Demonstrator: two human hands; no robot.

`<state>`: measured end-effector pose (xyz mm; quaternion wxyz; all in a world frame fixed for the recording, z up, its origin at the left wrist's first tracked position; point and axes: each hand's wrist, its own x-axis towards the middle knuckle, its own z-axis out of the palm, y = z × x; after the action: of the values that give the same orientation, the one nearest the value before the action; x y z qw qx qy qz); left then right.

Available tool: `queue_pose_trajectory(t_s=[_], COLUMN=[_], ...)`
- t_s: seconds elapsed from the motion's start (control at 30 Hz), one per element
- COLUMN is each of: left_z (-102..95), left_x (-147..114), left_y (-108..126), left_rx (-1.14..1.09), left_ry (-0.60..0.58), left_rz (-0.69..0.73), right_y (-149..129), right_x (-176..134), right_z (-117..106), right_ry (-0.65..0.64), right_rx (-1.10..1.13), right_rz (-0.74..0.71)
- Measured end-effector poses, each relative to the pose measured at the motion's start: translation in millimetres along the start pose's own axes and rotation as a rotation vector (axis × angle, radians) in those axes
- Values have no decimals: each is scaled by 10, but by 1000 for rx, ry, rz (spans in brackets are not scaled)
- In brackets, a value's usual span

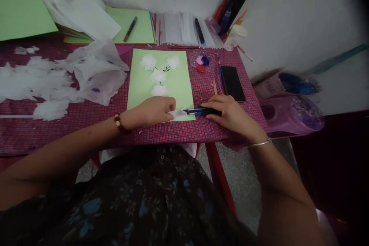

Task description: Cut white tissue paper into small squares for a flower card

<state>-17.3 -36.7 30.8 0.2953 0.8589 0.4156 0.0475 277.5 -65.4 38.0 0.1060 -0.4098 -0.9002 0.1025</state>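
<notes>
A clean cut likely calls for keeping the white paper point(179, 114) taut and snipping slowly with the scissors point(203, 111), clear of the green sheet point(180, 84), over whose five o'clock part the paper lies. The left hand point(158, 109) pinches the paper, thumb against fingers; at its three o'clock, the right hand point(226, 109) is curled around the scissors' handles.

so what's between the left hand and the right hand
In the head view: a white piece in the left hand, over the green sheet, then the scissors, blades toward the piece, handles in the right hand.
</notes>
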Motion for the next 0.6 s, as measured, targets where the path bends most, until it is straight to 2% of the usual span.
queue_pose_trajectory(t_s=[0.13, 0.23, 0.43, 0.5, 0.6], left_z=[60, 115, 213, 236, 258], left_x=[-67, -154, -402, -441, -435], left_y=[44, 26, -43, -60, -66], left_rx=[56, 151, 523, 572, 577], left_ry=[61, 165, 346, 401, 439], left_rz=[17, 158, 488, 537, 537], right_y=[12, 20, 9, 4, -24], right_x=[9, 13, -2, -9, -21], right_z=[16, 33, 58, 50, 12], right_ry=[-8, -14, -21, -19, 3], right_rx=[12, 20, 42, 35, 41], right_rz=[0, -3, 9, 17, 22])
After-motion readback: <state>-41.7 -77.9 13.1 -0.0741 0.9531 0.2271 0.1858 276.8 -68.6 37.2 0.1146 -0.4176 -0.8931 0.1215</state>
